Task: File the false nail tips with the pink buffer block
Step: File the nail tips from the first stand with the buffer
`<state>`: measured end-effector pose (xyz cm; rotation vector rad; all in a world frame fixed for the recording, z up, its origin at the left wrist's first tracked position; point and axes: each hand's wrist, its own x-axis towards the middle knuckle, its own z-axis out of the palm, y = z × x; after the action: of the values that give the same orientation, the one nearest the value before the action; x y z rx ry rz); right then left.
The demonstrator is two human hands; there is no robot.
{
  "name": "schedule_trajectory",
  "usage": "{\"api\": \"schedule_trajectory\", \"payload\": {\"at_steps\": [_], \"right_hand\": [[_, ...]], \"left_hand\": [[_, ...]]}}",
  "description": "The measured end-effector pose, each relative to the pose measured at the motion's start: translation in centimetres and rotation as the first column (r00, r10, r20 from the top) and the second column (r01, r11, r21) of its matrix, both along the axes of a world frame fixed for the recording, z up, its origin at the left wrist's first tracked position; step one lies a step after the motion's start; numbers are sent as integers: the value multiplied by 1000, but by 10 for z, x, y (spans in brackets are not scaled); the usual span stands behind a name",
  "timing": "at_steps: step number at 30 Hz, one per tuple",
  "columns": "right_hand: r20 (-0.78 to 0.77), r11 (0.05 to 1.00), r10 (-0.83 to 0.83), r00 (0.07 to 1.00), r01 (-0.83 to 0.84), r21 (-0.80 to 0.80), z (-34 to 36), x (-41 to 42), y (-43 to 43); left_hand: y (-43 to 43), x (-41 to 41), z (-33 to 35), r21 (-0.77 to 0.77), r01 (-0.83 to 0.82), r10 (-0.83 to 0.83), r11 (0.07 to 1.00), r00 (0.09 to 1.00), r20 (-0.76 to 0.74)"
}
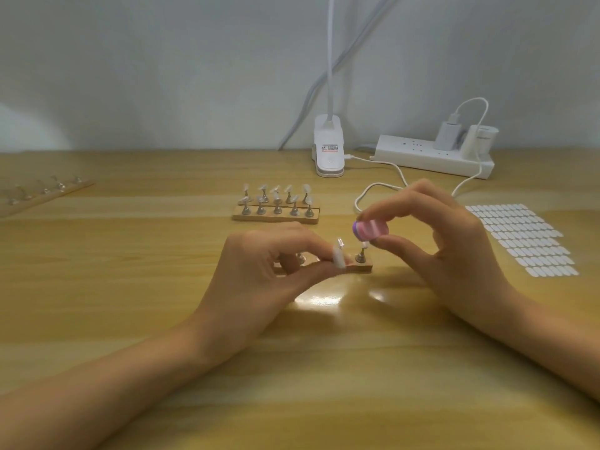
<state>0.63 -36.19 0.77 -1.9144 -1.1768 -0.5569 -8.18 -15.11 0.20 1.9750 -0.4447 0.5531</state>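
left hand (256, 274) grips nail stand (364, 269); right hand (454, 251) pinches buffer (370, 229).

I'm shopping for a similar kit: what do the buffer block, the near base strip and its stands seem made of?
The buffer block: probably foam, matte, in pink, white and purple layers. The base strip: looks like pale bare wood, tan and dull. The stands: likely metal, grey with a shine.

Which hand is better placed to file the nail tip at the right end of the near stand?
Right. The right hand pinches the pink buffer block just above that nail tip, while the left hand grips the wooden stand, apparently steadying it.
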Motion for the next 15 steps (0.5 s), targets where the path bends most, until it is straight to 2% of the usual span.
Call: {"api": "schedule_trajectory", "payload": {"at_steps": [3, 6, 8, 11, 15], "right_hand": [[-49, 999, 28, 998, -26, 34, -2, 2, -1], [-110, 996, 41, 993, -31, 86, -3, 3, -1], [-140, 993, 55, 989, -40, 109, -3, 3, 1], [-129, 993, 74, 989, -61, 99, -3, 4, 2], [-128, 994, 75, 989, -64, 87, -4, 5, 4]], "left_hand": [[4, 5, 3, -161, -56, 54, 985, 998, -16], [8, 10, 6, -210, -100, 98, 973, 995, -18], [8, 12, 6, -138, -140, 136, 980, 990, -39], [6, 14, 4, 72, -224, 228, 972, 971, -67], [5, 17, 2, 150, -197, 222, 969, 960, -171]]}}
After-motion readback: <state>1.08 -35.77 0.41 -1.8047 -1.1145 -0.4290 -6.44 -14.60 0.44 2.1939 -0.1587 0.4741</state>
